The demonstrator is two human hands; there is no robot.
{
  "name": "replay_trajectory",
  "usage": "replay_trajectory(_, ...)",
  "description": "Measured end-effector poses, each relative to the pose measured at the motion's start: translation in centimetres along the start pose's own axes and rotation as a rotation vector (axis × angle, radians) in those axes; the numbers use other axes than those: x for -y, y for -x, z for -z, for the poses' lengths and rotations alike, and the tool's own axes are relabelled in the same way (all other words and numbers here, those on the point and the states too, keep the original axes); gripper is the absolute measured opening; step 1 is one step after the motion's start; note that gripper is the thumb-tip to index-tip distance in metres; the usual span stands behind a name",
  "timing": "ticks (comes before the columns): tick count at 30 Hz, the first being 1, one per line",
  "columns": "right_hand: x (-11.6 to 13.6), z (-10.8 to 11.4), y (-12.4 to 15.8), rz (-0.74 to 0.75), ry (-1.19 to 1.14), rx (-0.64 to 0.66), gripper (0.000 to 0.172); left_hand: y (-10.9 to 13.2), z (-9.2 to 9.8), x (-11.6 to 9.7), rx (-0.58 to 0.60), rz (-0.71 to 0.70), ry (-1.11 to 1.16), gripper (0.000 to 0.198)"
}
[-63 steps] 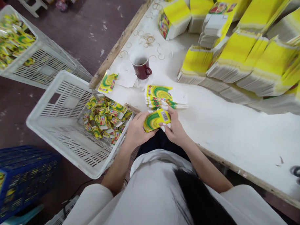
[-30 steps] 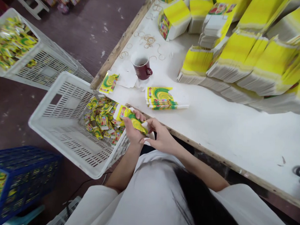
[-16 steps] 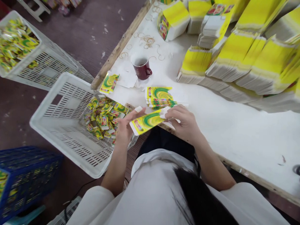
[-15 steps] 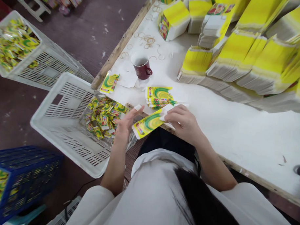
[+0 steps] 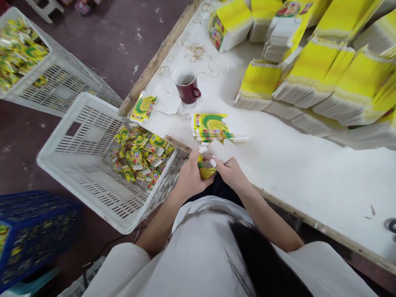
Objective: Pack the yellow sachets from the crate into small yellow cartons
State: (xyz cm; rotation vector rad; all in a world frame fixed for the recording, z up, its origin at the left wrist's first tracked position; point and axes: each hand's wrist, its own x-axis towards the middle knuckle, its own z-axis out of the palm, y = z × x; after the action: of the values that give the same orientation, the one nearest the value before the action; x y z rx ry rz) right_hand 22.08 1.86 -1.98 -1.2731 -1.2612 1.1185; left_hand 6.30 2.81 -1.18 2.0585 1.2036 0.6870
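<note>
Close to my body at the table edge, both hands grip one printed yellow-and-green carton [image 5: 207, 171], its white flaps standing up. My left hand [image 5: 192, 173] is closed round its left side, with white wrapping on a fingertip. My right hand [image 5: 232, 175] pinches the carton's right side near the flaps, white covering on a fingertip too. The carton is bent into an open shape, and its lower part is hidden by my fingers. Just beyond lies a stack of flat cartons [image 5: 211, 126] on the white table [image 5: 281, 168].
A white crate [image 5: 87, 170] holding small folded cartons [image 5: 139, 157] stands left of the table. A maroon mug [image 5: 188, 89], rubber bands [image 5: 196, 52] and tall carton stacks [image 5: 311, 74] are on the table. Another filled white crate [image 5: 60, 85] and a blue crate [image 5: 35, 234] stand on the floor.
My left hand has moved right from over the crate and closed on the carton. The flat, stretched-out carton is now bent between both hands, nearer the table edge.
</note>
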Motion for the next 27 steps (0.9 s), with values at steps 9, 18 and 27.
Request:
replay_trajectory(9, 0.3, 0.0, 1.2, 0.185, 0.189, 0.171, 0.056, -0.5, -0.6, 0.5, 0.043, 0.042, 0.075, 0.079)
replay_trajectory(18, -1.7, 1.1, 1.7, 0.225, 0.306, 0.093, 0.055, -0.1, 1.1, 1.2, -0.014, 0.083, -0.081, 0.057)
replay_trajectory(27, -0.3, 4.2, 0.7, 0.28, 0.466, 0.343, 0.032, -1.7, 2.8, 1.3, 0.097, 0.007, -0.088, 0.057)
